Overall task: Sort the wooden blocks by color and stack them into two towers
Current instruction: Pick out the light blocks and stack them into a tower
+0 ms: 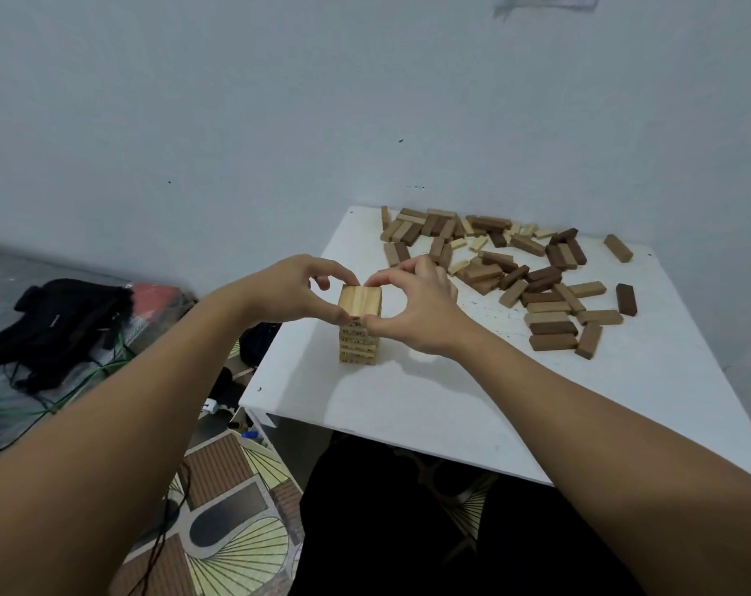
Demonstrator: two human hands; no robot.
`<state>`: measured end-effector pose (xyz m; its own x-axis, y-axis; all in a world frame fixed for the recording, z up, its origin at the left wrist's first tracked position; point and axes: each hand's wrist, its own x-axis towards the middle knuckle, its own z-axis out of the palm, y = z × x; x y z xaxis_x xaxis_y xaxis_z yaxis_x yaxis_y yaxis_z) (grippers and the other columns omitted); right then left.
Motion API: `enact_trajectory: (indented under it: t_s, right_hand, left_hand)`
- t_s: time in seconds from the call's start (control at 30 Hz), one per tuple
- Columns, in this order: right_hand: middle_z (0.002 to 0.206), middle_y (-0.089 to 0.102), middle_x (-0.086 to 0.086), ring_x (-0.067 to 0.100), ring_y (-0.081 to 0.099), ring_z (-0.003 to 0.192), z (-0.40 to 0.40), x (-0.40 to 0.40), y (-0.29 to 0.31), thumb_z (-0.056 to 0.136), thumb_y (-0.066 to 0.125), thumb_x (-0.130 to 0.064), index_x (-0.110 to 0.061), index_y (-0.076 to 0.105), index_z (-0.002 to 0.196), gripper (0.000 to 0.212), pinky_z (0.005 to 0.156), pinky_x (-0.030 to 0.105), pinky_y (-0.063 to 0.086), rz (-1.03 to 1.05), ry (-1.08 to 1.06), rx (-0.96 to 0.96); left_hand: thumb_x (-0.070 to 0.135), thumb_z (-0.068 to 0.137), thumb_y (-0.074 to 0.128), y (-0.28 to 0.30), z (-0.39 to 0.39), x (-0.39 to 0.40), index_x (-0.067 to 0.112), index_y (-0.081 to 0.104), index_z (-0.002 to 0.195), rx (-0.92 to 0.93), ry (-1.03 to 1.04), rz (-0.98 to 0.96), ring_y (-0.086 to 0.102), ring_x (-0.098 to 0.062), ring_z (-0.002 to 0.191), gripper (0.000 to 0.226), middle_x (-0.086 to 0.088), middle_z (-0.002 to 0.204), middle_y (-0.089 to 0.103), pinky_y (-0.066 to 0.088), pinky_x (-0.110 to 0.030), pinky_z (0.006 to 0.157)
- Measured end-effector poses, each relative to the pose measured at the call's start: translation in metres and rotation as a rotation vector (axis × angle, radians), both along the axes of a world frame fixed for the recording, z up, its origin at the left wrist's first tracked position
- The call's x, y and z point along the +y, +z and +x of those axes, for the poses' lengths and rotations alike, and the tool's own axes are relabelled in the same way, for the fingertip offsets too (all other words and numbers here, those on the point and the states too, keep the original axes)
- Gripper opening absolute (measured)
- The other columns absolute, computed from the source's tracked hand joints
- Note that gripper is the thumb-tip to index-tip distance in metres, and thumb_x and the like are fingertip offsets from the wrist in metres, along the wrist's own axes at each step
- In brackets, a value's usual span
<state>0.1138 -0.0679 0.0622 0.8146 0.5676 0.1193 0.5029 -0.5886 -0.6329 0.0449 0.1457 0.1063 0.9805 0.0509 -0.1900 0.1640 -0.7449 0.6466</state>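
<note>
Light-wood tower [358,337] observed upright on white table [408,393], near left edge. Top layer of tower pinched from left by left hand [294,290], thumb and fingers curled round it. Same layer pinched from right by right hand [421,305]. Loose blocks [537,290], mixed light and dark, scattered over far right of table, well apart from tower.
</note>
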Motion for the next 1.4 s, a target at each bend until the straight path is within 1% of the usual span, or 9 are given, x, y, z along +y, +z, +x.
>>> enact_trajectory:
  t_s: [0.17,0.33,0.43,0.6,0.77,1.1,1.2,1.3,1.4]
  right_hand:
    - [0.125,0.034,-0.011,0.011,0.025,0.129,0.001,-0.002,-0.003,0.075,0.080,-0.056,-0.049,0.062,0.124,0.052,0.117,0.043,0.020,0.031,-0.006,0.021]
    - [0.127,0.032,-0.014,0.003,0.021,0.123,-0.003,-0.011,0.000,0.078,0.080,-0.057,-0.048,0.055,0.137,0.065,0.118,0.041,0.022,0.036,0.010,0.067]
    - [0.128,0.032,-0.014,0.001,0.019,0.123,-0.002,-0.017,0.003,0.079,0.081,-0.053,-0.046,0.056,0.136,0.063,0.119,0.042,0.023,0.052,0.012,0.089]
    - [0.130,0.033,-0.011,0.002,0.021,0.125,0.000,-0.018,0.003,0.079,0.083,-0.051,-0.046,0.062,0.129,0.054,0.120,0.044,0.023,0.047,0.028,0.104]
    - [0.129,0.033,-0.011,0.002,0.024,0.124,0.002,-0.016,0.003,0.079,0.083,-0.049,-0.045,0.063,0.125,0.051,0.120,0.047,0.025,0.055,0.030,0.127]
    - [0.128,0.035,-0.014,0.005,0.032,0.123,0.002,-0.015,0.002,0.080,0.082,-0.048,-0.046,0.060,0.126,0.052,0.119,0.047,0.028,0.054,0.041,0.137]
    - [0.129,0.033,-0.014,0.003,0.027,0.121,0.002,-0.016,0.003,0.080,0.081,-0.051,-0.046,0.056,0.135,0.060,0.120,0.045,0.025,0.013,0.051,0.121]
    - [0.129,0.034,-0.015,0.005,0.030,0.124,0.003,-0.015,0.002,0.078,0.082,-0.054,-0.048,0.056,0.135,0.062,0.120,0.047,0.027,0.032,0.058,0.123]
    - [0.128,0.035,-0.015,0.007,0.033,0.128,0.005,-0.013,-0.001,0.077,0.082,-0.056,-0.050,0.059,0.130,0.058,0.118,0.048,0.030,0.056,0.066,0.140]
  left_hand:
    - [0.038,0.074,0.093,-0.003,0.003,0.001,0.050,0.071,0.115,0.011,0.014,-0.069,0.054,-0.007,0.105,0.048,0.006,0.119,0.056,0.044,-0.030,0.084]
    - [0.034,0.069,0.096,-0.003,0.003,0.006,0.052,0.063,0.132,0.055,0.007,-0.117,0.048,-0.011,0.114,0.073,0.008,0.124,0.056,0.045,-0.038,0.100]
    - [0.032,0.067,0.097,-0.005,0.002,0.012,0.050,0.062,0.135,0.071,0.024,-0.150,0.047,-0.017,0.119,0.078,0.008,0.126,0.056,0.046,-0.042,0.103]
    - [0.032,0.070,0.095,-0.006,0.003,0.012,0.046,0.070,0.126,0.084,0.025,-0.170,0.047,-0.011,0.110,0.063,0.008,0.124,0.056,0.045,-0.042,0.099]
    - [0.031,0.072,0.095,-0.009,0.005,0.012,0.046,0.073,0.119,0.081,0.025,-0.180,0.050,-0.010,0.110,0.054,0.005,0.125,0.059,0.043,-0.034,0.088]
    - [0.024,0.076,0.093,-0.012,0.005,0.010,0.041,0.072,0.120,0.082,0.035,-0.224,0.051,-0.010,0.107,0.052,0.002,0.125,0.058,0.044,-0.029,0.085]
    - [0.028,0.072,0.095,-0.013,0.006,0.012,0.045,0.068,0.125,0.097,0.039,-0.211,0.048,-0.013,0.114,0.062,0.005,0.126,0.056,0.044,-0.033,0.090]
    - [0.033,0.067,0.097,-0.012,0.007,0.010,0.049,0.065,0.129,0.100,0.036,-0.231,0.047,-0.011,0.117,0.071,0.006,0.128,0.055,0.045,-0.034,0.092]
    - [0.032,0.067,0.096,-0.010,0.008,0.006,0.047,0.070,0.124,0.083,0.022,-0.240,0.049,-0.008,0.112,0.064,0.006,0.127,0.057,0.043,-0.030,0.088]
